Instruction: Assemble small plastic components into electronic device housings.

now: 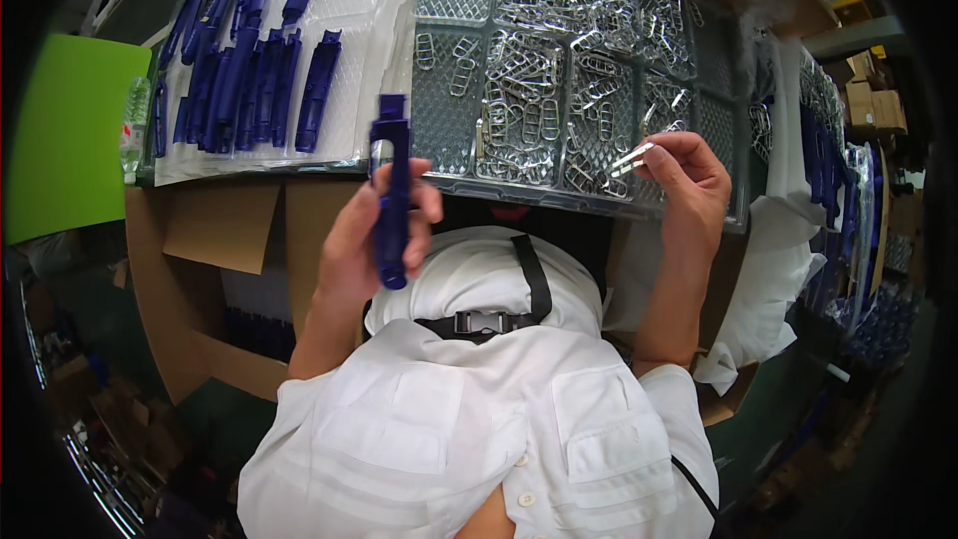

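Note:
My left hand (pixel 349 240) is closed round a long dark blue plastic part (pixel 395 195), held upright in front of my chest. A slot with a pale, shiny inside shows near its upper end. Over the near right of a compartment tray (pixel 589 202), my right hand (pixel 692 172) pinches a small shiny metal frame (pixel 631 160) between thumb and fingers. Beneath it, the tray's compartments hold heaps of similar metal frames (pixel 521 90). More blue plastic parts (pixel 317 90) lie in rows on a white tray (pixel 344 130) at the left.
An open cardboard box (pixel 225 225) stands below the white tray, with blue parts inside. Crumpled white wrapping (pixel 768 284) hangs at the right over another box. A bright green panel (pixel 75 140) and a clear plastic bottle (pixel 134 130) are at the far left.

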Demonstrator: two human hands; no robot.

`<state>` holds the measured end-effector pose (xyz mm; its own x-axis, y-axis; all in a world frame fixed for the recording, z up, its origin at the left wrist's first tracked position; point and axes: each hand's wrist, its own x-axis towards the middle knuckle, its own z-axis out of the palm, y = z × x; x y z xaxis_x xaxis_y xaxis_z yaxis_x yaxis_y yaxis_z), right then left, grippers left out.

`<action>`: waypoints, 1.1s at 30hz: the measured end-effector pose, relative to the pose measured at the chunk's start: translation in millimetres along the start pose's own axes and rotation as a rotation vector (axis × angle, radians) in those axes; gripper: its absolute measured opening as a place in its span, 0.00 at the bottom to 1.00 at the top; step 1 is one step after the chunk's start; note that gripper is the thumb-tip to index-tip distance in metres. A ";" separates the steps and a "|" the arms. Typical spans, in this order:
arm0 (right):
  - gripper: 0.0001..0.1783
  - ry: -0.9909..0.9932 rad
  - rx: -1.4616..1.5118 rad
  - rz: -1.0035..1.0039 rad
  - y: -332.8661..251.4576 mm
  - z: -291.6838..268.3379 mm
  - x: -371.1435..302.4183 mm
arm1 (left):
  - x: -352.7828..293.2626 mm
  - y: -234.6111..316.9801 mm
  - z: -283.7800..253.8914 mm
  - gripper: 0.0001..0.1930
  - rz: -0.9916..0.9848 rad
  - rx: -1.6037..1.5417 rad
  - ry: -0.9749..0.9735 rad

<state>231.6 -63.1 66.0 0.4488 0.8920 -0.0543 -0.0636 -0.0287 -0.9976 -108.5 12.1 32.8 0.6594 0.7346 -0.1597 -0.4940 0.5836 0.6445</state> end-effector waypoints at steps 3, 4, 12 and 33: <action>0.08 -0.030 0.081 -0.139 -11.8 14.0 -17.0 | 51.2 -38.5 13.4 0.32 -0.299 -0.103 -0.119; 0.08 -0.044 0.085 -0.235 -15.9 19.6 -21.6 | 61.0 -48.1 19.4 0.32 -0.344 -0.090 -0.159; 0.06 0.039 -0.669 -0.485 -25.1 44.1 -34.1 | 63.5 -67.4 40.2 0.28 -0.380 0.096 -0.176; 0.10 -0.197 -0.908 -0.484 -11.2 61.0 -32.2 | 54.1 -56.8 42.3 0.17 -0.274 0.554 -0.236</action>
<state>163.5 -64.0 81.6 0.0895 0.9541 0.2859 0.8139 0.0954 -0.5731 -20.7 4.1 19.2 0.8576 0.4525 -0.2446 0.0322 0.4273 0.9035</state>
